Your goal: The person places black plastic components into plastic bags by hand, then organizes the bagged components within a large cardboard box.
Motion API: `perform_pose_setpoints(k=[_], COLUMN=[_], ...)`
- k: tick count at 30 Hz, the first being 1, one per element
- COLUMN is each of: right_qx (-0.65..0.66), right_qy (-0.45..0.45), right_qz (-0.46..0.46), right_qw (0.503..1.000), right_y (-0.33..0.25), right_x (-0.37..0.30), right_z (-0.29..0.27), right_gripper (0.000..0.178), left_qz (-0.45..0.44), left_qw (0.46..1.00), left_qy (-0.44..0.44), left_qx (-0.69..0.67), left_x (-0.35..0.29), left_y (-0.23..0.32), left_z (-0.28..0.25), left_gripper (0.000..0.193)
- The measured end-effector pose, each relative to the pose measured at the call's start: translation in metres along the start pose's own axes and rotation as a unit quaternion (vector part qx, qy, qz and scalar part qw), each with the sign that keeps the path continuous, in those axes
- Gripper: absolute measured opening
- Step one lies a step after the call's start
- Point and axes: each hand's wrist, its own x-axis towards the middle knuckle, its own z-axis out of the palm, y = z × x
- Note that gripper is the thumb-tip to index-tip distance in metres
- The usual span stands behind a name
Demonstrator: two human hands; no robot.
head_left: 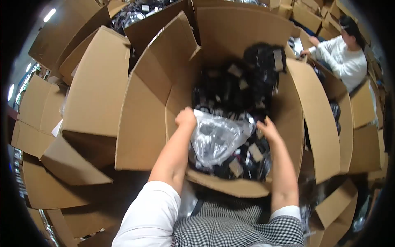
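Observation:
A large open cardboard box (148,123) stands in front of me, and both my arms reach into it. My left hand (186,118) is closed on the upper left corner of a clear plastic bag (218,140), which has something dark in or under it. At the bag's right end is my right hand (269,129), thumb and fingers apart; whether a fingertip touches the bag is hard to tell. Beneath and beyond the bag lie many black packed items with tan tags (230,88). One black bundle (263,61) with a tag rises against the box's far right side.
Raised box flaps stand on the left (96,82) and right (317,119). Other cartons crowd round, one at far left holding plastic-wrapped goods (133,18). A person in a white top (343,57) works over a neighbouring box at the upper right.

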Motion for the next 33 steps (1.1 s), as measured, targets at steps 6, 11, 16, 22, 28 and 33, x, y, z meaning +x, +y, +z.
perform_pose_setpoints(k=[6,11,16,22,28,33], right_qx=[-0.297,-0.352,-0.2,0.45,0.543,0.65], right_qy=[0.13,0.099,-0.018,-0.164,-0.142,-0.117], right_qz=[0.13,-0.091,-0.172,-0.168,-0.194,-0.164], right_qw=[0.937,0.926,0.964,0.862,0.805,0.733], right_y=[0.063,0.012,-0.022,-0.104,-0.078,-0.033], right_x=[-0.061,-0.084,-0.064,-0.105,-0.135,-0.16], right_z=[0.105,0.179,0.099,0.034,0.061,0.023], right_gripper=[0.08,0.04,0.042,0.047,0.086,0.07], left_qz=[-0.142,-0.186,-0.053,0.141,0.102,0.196], left_qw=[0.956,0.899,0.953,0.777,0.695,0.747], left_qy=[-0.196,-0.178,-0.023,-0.097,-0.282,-0.315], left_qx=[-0.166,-0.354,-0.298,-0.605,-0.654,-0.551], left_x=[-0.049,-0.033,-0.049,-0.09,-0.156,-0.114], left_y=[-0.061,-0.082,-0.03,-0.024,-0.034,-0.037], left_z=[0.068,0.118,0.072,-0.018,-0.039,-0.084], left_gripper=[0.046,0.043,0.048,0.035,0.036,0.019])
